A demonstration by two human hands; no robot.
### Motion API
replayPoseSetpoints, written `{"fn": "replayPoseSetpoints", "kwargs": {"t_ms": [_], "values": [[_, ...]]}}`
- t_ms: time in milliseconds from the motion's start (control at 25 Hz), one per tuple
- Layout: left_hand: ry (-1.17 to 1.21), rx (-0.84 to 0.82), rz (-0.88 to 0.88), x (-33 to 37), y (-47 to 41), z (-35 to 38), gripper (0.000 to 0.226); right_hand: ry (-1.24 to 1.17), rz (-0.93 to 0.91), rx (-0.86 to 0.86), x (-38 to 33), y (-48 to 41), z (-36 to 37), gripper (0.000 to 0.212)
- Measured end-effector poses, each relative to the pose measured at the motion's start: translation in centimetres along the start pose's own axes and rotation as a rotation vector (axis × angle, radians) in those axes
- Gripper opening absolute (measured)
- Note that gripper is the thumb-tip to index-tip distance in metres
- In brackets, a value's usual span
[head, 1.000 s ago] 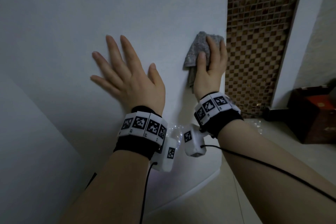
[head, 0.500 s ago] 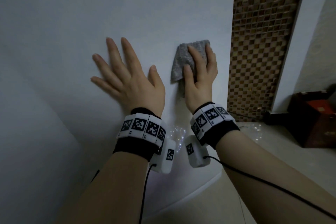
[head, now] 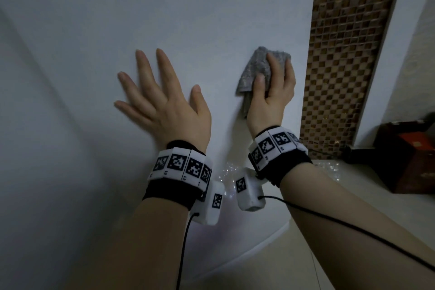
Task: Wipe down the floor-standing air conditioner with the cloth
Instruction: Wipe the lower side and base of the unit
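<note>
Your air conditioner (head: pixel 164 7) is plain white, a little bluish in this dim light; the cloth (head: pixel 256 70) is grey with a fine speckle; the left wrist band (head: pixel 181 167) and the right wrist band (head: pixel 274 146) are white with black square codes, over black cuffs; the mosaic strip (head: pixel 348 54) is a brown and gold checker; the box (head: pixel 414 155) is dark brown with a red top; the floor (head: pixel 306 254) is pale cream.

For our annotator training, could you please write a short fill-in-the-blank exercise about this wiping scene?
The right hand holds a grey ___ against the air conditioner.
The left hand rests flat on it, fingers ___.
The mosaic tiles stand to the ___ of both hands.
Missing words: cloth, spread, right.
</note>
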State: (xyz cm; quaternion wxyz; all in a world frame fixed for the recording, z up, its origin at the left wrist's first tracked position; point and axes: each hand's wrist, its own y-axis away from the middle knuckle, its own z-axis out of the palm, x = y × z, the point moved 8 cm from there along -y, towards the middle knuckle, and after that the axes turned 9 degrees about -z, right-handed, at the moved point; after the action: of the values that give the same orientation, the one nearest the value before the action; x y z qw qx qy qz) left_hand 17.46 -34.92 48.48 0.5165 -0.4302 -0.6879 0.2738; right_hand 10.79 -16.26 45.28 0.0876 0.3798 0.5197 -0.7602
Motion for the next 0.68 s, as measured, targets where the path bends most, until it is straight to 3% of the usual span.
{"fn": "replayPoseSetpoints", "kwargs": {"t_ms": [160, 320, 520, 680], "values": [[0.014, 0.015, -0.02, -0.6, -0.3, -0.4, 0.074, 0.049, -0.224, -0.165, -1.7, 1.6, 1.6, 0.037], [0.025, 0.01, -0.023, -1.2, -0.5, -0.7, 0.073, 0.024, -0.01, 0.019, -0.5, -0.2, 0.2, 0.041], [0.04, 0.011, -0.04, -2.0, -0.9, -1.2, 0.074, 0.046, -0.202, -0.115, -2.4, 2.2, 2.5, 0.038], [0.047, 0.022, -0.04, -3.2, -1.5, -1.7, 0.071, 0.024, -0.08, 0.017, -2.2, 1.4, 1.8, 0.039]]}}
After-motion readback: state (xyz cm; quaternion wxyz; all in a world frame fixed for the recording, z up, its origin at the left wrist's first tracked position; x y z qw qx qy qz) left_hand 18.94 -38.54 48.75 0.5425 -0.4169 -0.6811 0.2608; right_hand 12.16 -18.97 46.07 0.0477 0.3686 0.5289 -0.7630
